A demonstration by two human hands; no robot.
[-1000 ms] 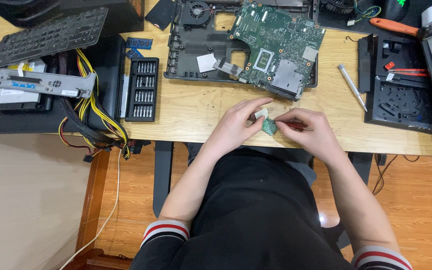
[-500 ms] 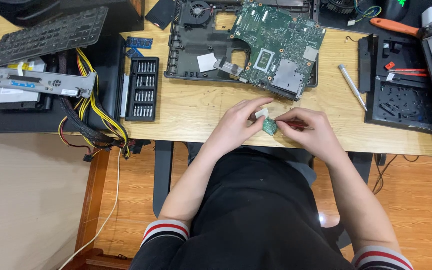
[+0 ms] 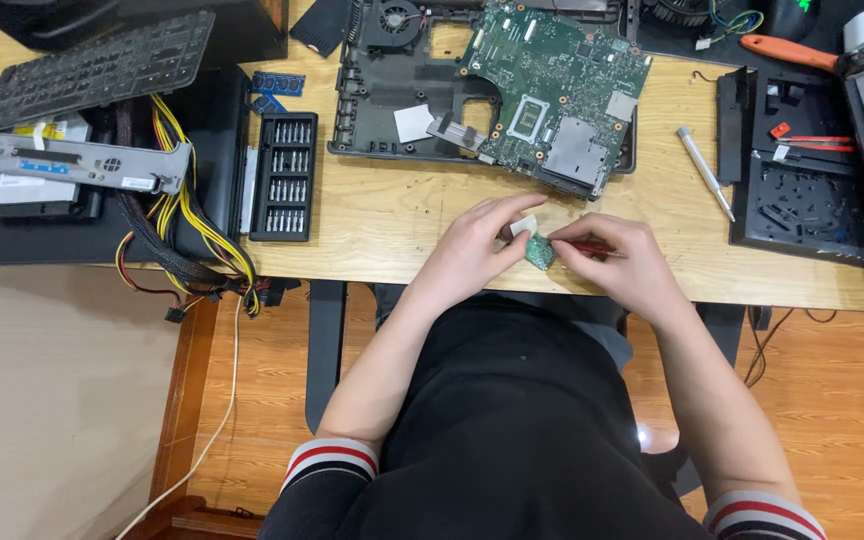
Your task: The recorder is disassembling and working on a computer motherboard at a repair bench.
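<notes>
- A keyboard [image 3: 92,68] lies at the far left of the wooden table [image 3: 382,225], with a grey metal bracket [image 3: 72,165] below it and 1 bundle of yellow and black cables [image 3: 197,245] hanging off the edge.
- 1 black bit case [image 3: 284,176] lies open, its rows filled with screwdriver bits.
- 1 opened laptop base [image 3: 392,110] holds a fan and 1 green motherboard [image 3: 552,75].
- The left hand [image 3: 472,250] reaches in from below, fingers curled, pinching a small green chip [image 3: 539,252] with a white piece at its thumb.
- The right hand [image 3: 627,262] grips a thin red-handled tool [image 3: 592,246], its tip touching the chip, just above the table's near edge.
- 1 silver screwdriver [image 3: 705,173] lies right of them.
- 1 black tray [image 3: 802,190] holds red tweezers.
</notes>
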